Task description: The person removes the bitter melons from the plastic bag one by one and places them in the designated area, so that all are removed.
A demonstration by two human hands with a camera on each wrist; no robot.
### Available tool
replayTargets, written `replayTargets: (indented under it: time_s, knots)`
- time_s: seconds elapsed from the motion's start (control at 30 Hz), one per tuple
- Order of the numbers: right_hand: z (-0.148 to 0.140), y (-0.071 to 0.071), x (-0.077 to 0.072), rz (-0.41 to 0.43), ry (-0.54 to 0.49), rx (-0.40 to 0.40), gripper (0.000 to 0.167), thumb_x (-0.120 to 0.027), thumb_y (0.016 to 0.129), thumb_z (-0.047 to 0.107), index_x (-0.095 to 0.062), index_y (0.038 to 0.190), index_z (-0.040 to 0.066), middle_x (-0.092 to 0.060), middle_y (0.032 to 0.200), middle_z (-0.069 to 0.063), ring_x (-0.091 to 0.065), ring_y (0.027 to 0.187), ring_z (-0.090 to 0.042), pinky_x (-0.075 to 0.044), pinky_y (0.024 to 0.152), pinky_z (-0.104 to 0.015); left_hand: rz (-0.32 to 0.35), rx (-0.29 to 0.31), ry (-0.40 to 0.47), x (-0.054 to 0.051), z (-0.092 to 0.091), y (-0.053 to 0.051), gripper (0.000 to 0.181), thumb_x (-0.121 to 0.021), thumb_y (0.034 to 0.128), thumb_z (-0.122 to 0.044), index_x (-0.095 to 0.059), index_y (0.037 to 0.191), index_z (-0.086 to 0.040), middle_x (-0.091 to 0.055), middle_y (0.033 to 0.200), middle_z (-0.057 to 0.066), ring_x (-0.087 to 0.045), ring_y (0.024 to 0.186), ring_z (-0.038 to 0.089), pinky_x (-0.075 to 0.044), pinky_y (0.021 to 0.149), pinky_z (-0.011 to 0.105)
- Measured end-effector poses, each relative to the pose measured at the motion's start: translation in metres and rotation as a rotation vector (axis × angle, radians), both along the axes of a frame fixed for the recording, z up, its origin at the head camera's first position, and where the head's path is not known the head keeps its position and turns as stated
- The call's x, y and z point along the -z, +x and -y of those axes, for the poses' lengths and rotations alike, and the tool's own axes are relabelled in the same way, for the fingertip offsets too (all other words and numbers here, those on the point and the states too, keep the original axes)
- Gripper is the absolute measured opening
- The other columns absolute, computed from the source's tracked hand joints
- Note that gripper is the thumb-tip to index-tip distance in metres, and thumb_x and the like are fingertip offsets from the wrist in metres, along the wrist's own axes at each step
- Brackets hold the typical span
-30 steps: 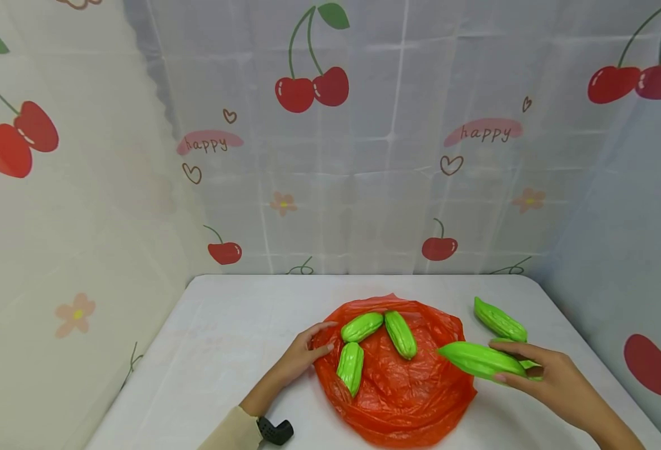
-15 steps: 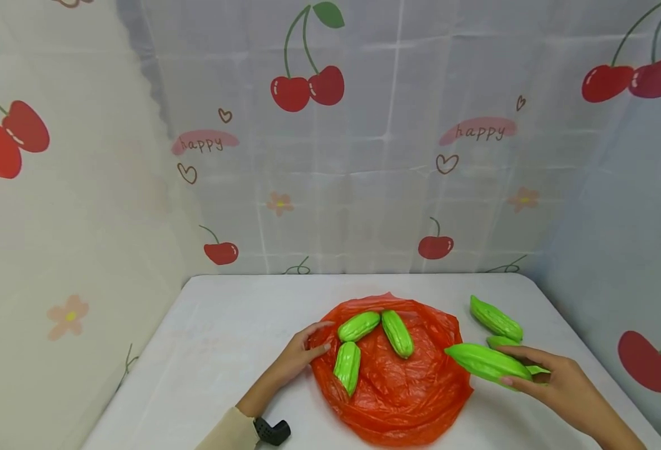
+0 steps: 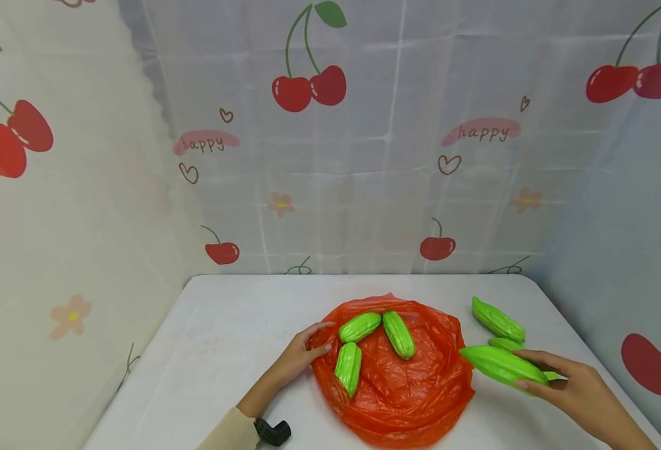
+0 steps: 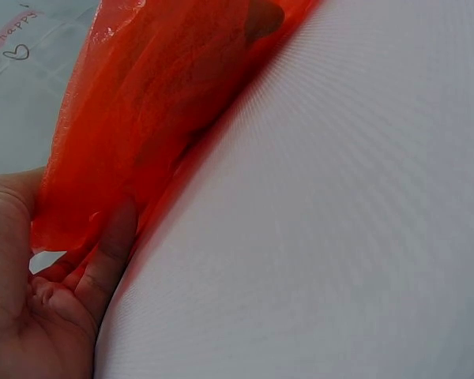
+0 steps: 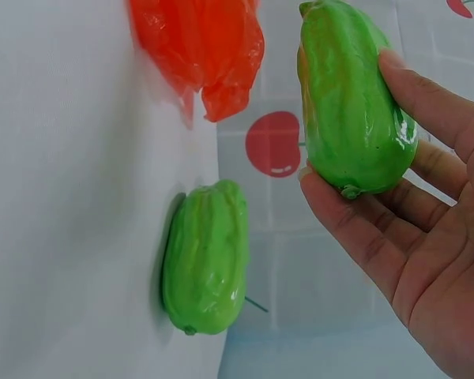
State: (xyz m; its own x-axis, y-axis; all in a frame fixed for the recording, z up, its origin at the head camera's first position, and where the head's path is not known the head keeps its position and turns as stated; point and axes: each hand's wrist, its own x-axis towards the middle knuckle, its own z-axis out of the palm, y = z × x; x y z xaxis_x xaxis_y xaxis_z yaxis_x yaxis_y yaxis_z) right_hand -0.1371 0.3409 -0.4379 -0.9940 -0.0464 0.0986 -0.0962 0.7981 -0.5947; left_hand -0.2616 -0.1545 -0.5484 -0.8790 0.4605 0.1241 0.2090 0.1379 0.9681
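Observation:
A red plastic bag (image 3: 403,394) lies spread on the table with three green ridged vegetables (image 3: 348,369) on it. My left hand (image 3: 297,357) grips the bag's left edge; in the left wrist view the thumb and fingers (image 4: 110,249) are around the red plastic (image 4: 126,126). To the right of the bag, my right hand (image 3: 575,390) holds another green vegetable (image 3: 501,365) between thumb and fingers, its pointed end near the bag's right rim. In the right wrist view this vegetable (image 5: 351,103) is raised off the table in the hand (image 5: 426,213).
Beyond the right hand, a green vegetable (image 3: 498,319) lies at the table's right side, with another (image 3: 505,344) partly hidden behind the held one. A white table (image 3: 240,312) is bordered by curtains (image 3: 364,219) with cherry prints. A black band (image 3: 273,432) is on the left wrist.
My right hand has shifted slightly right with the held vegetable, whose tip has moved from over the bag toward its right rim. The left hand stays on the bag's edge.

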Motion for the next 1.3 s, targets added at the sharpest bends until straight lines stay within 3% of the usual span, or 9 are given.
replayTargets:
  time_s: [0.27,0.5,0.63,0.97,1.3]
  knots:
    - [-0.010,0.001,0.007,0.003,0.001,0.021,0.066,-0.084,0.081,0.043,-0.066,0.130,0.003,-0.068,0.122,-0.018,-0.056,0.084,-0.001,-0.057,0.065,-0.023,-0.003,0.002,-0.008,0.000,0.001,-0.001,0.048,-0.063,0.1010,-0.017,-0.051,0.147,-0.018,-0.050,0.149,0.007,-0.055,0.123,0.026,-0.055,0.092,0.028]
    - [-0.023,0.000,0.015,0.053,0.015,0.038,0.071,-0.083,0.082,0.043,-0.062,0.133,-0.002,-0.064,0.125,-0.024,-0.062,0.097,-0.030,-0.061,0.069,-0.036,0.004,0.006,0.004,0.001,0.000,0.001,0.048,-0.063,0.1013,-0.016,-0.051,0.148,-0.016,-0.049,0.150,0.008,-0.053,0.127,0.027,-0.054,0.094,0.027]
    - [-0.029,-0.001,0.020,0.065,0.028,0.042,0.072,-0.083,0.083,0.044,-0.062,0.133,-0.003,-0.063,0.127,-0.027,-0.063,0.101,-0.036,-0.061,0.071,-0.042,0.013,0.006,0.008,0.000,0.000,0.001,0.048,-0.063,0.1013,-0.016,-0.051,0.148,-0.015,-0.049,0.150,0.008,-0.053,0.128,0.028,-0.054,0.095,0.027]
    - [-0.040,-0.007,0.029,0.120,0.046,0.048,0.073,-0.081,0.084,0.046,-0.061,0.133,-0.005,-0.061,0.128,-0.031,-0.063,0.102,-0.039,-0.058,0.074,-0.055,0.014,0.005,0.014,-0.002,0.000,0.001,0.048,-0.063,0.1016,-0.017,-0.050,0.148,-0.014,-0.049,0.150,0.010,-0.053,0.128,0.029,-0.054,0.094,0.028]
    - [-0.044,-0.007,0.035,0.143,0.071,0.041,0.072,-0.081,0.084,0.046,-0.062,0.133,-0.004,-0.062,0.126,-0.033,-0.063,0.102,-0.037,-0.057,0.078,-0.057,0.007,0.002,0.001,-0.001,0.000,0.000,0.050,-0.064,0.1008,-0.018,-0.050,0.148,-0.016,-0.048,0.152,0.007,-0.051,0.131,0.028,-0.052,0.097,0.027]
